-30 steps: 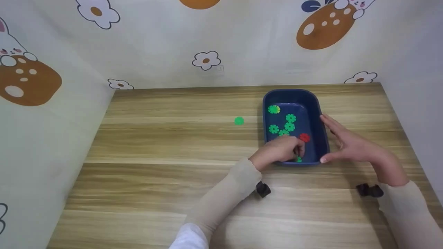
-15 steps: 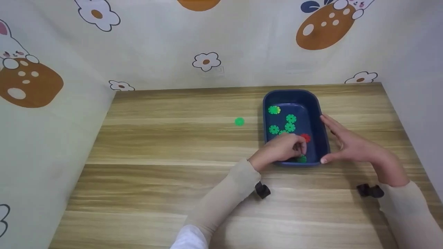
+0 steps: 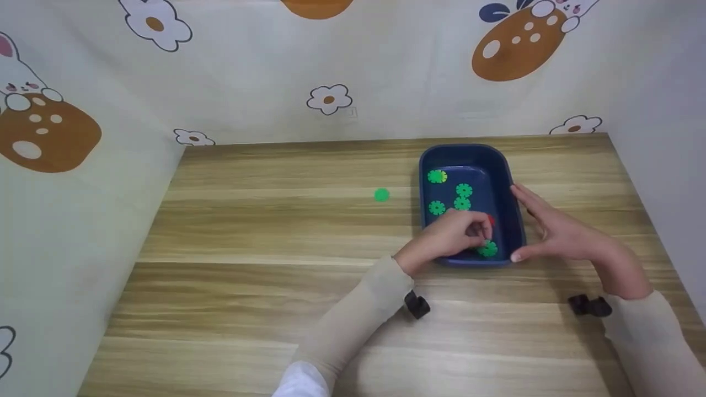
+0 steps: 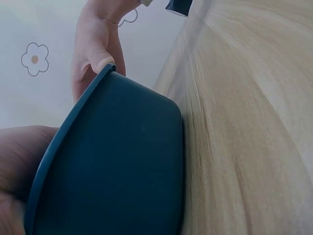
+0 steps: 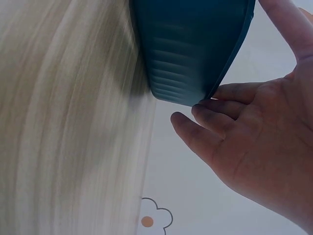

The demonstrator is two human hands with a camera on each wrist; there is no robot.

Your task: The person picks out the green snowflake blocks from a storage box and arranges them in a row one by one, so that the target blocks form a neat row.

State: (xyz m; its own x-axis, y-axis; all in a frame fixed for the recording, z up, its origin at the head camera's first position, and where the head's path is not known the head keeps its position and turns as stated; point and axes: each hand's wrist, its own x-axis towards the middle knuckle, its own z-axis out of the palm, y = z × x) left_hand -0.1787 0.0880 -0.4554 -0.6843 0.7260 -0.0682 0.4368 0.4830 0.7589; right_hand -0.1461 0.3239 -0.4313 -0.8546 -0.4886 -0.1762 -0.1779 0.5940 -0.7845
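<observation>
A dark blue rectangular box [image 3: 499, 165] stands on the table. My left hand [image 3: 455, 229] reaches over its near left side, fingers curled, and pinches the edge of a green snowflake disc [image 3: 488, 249] inside. Part of a red disc [image 3: 492, 220] shows beside the fingers; the rest is hidden. Several green discs [image 3: 462, 203] lie further back in the box, one over a yellow piece [image 3: 444, 176]. My right hand [image 3: 568, 234] spreads along the box's right side. Its thumb rests at the near rim in the left wrist view, and its fingertips meet the wall in the right wrist view.
One loose green disc [image 3: 381, 194] lies on the wooden table [image 3: 248, 231] left of the box. A patterned white cloth [image 3: 397, 66] rises behind the table and along both sides. Black clips [image 3: 417, 305] hang from both sleeves.
My left hand has shifted slightly right, and the green disc at its fingertips has come out from under it, now nearly whole in view. The red disc has become mostly covered. My right hand stays put.
</observation>
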